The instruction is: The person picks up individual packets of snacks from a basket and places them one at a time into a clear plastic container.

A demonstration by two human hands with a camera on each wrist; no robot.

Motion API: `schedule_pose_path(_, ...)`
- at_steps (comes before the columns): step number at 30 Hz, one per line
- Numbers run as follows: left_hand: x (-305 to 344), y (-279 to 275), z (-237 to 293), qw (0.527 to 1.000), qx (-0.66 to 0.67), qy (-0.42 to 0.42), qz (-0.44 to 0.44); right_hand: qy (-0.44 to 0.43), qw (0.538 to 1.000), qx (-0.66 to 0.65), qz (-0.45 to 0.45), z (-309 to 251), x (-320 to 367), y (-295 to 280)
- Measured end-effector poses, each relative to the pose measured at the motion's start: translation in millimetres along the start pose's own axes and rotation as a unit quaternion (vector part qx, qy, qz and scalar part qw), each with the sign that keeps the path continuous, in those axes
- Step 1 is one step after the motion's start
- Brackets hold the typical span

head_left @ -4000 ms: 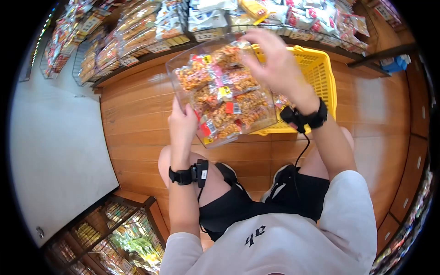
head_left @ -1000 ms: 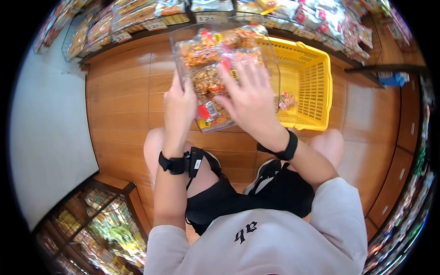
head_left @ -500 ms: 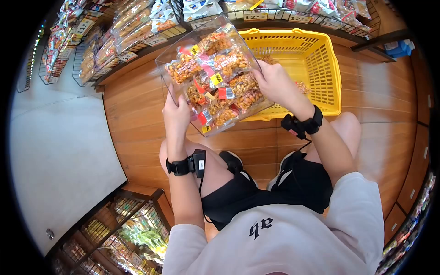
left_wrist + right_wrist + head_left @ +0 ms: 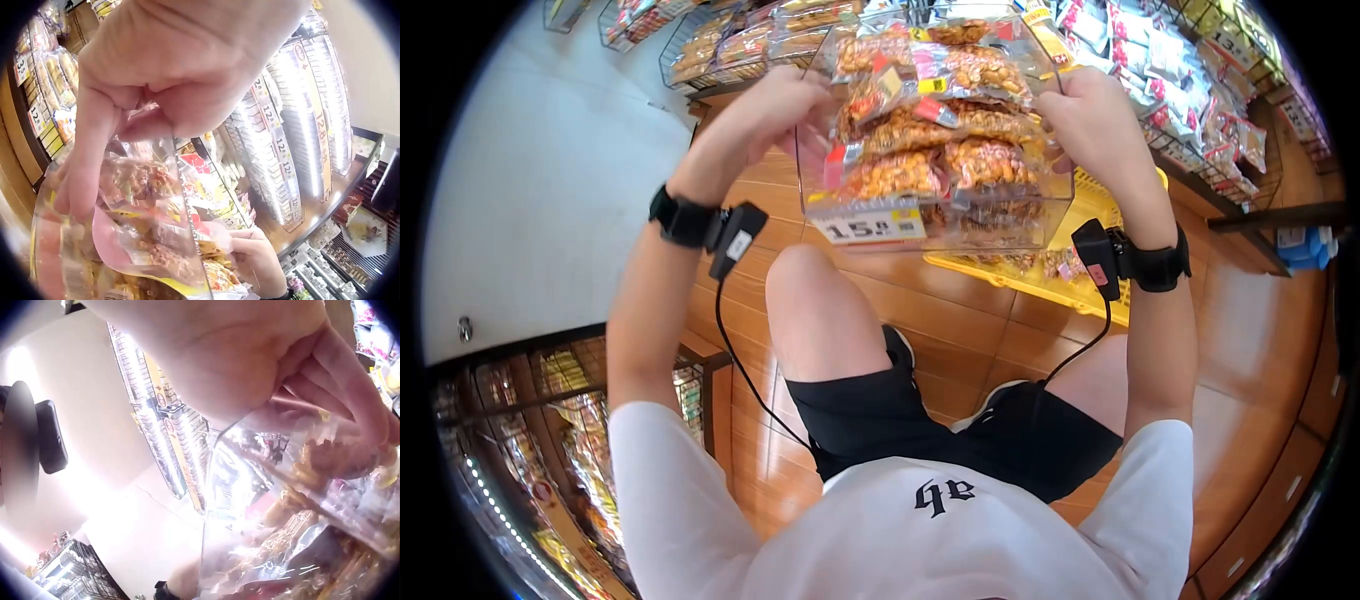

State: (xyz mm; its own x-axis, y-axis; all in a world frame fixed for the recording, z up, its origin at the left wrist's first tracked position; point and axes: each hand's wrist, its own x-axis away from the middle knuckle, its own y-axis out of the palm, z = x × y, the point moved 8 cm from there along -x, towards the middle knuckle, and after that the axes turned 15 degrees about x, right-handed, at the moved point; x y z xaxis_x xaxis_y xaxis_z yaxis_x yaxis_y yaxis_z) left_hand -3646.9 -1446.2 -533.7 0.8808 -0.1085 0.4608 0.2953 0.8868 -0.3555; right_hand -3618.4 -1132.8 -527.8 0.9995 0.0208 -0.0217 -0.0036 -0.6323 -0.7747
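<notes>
In the head view I hold up a clear plastic bin (image 4: 1055, 215) filled with bagged nut-like snacks (image 4: 985, 70), its price label (image 4: 865, 228) facing me. My left hand (image 4: 785, 105) grips the left wall, and the left wrist view shows its fingers over the edge beside the packets (image 4: 150, 187). On the opposite wall, my right hand (image 4: 1100, 125) holds the rim, with its fingers (image 4: 356, 387) bent over the edge in the right wrist view. Below and behind the bin, partly hidden by it, the yellow basket (image 4: 1090, 215) stands on the floor with some snack packets (image 4: 1060, 264) inside.
Wire shelves with bagged goods (image 4: 1170, 60) run along the far side, close beyond the bin. A white panel (image 4: 550, 200) lies to the left, and another stocked shelf (image 4: 580, 430) stands at lower left. My knees (image 4: 810, 280) are under the bin on the tiled floor (image 4: 960, 310).
The right hand has gone from among the packets to the bin's right wall. Both hands have raised and turned the bin, so its labelled front shows and it covers more of the basket.
</notes>
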Motion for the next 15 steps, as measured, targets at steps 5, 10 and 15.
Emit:
schedule_pose_path(5, 18, 2, 39, 0.999, 0.017, 0.035, 0.027, -0.073, 0.995, 0.017, 0.072, -11, -4, -32)
schedule_pose_path(10, 17, 11, 47, 0.995, 0.037, 0.093, 0.026, -0.135, 0.982, 0.029, 0.127, -16, 8, -43)
schedule_pose_path(15, 16, 17, 35, 0.992, 0.076, 0.092, 0.027, -0.19, 0.973, 0.087, 0.095, -5, 16, -31)
